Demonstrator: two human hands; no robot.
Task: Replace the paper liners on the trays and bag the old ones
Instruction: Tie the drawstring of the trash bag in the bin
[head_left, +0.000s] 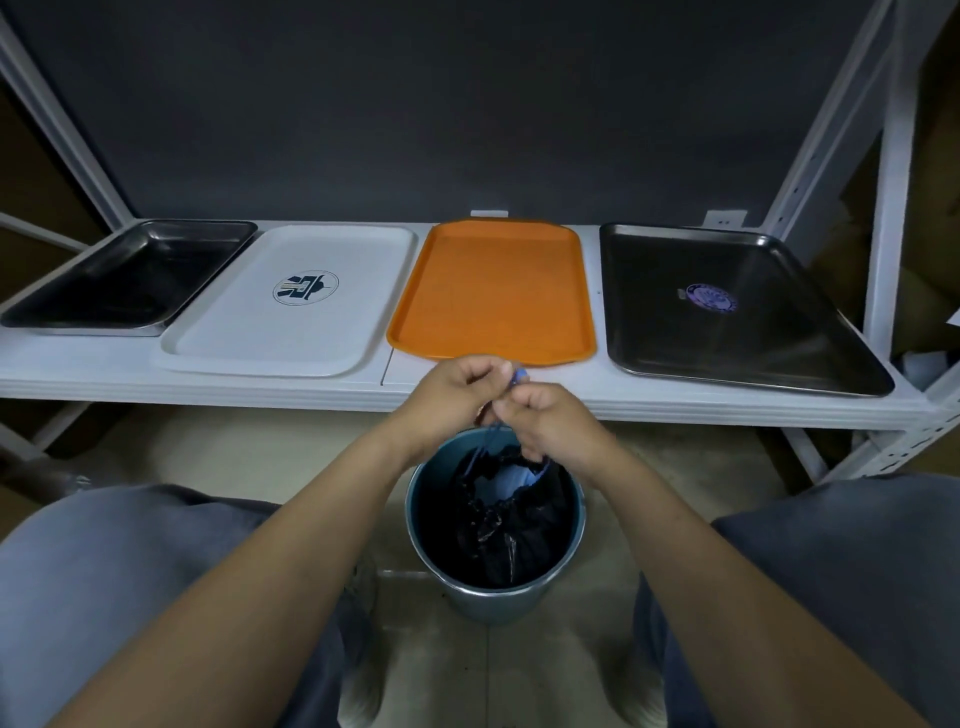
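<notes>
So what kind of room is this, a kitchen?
Probably a storeroom or a canteen back room: a white metal rack holds a row of serving trays, such as the orange tray, and a bin with a black bag in it stands on the floor.

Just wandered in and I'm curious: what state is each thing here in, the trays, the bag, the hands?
Left steel tray: bare, unlined.
White tray: bare, unlined.
Orange tray: bare, unlined.
Right steel tray: bare, unlined.
Bucket: upright.
Black bag: inside bucket, mouth gathered, not fully closed.
Blue drawstring: held above the bag.
Left hand: pinches drawstring.
Right hand: pinches drawstring.
</notes>
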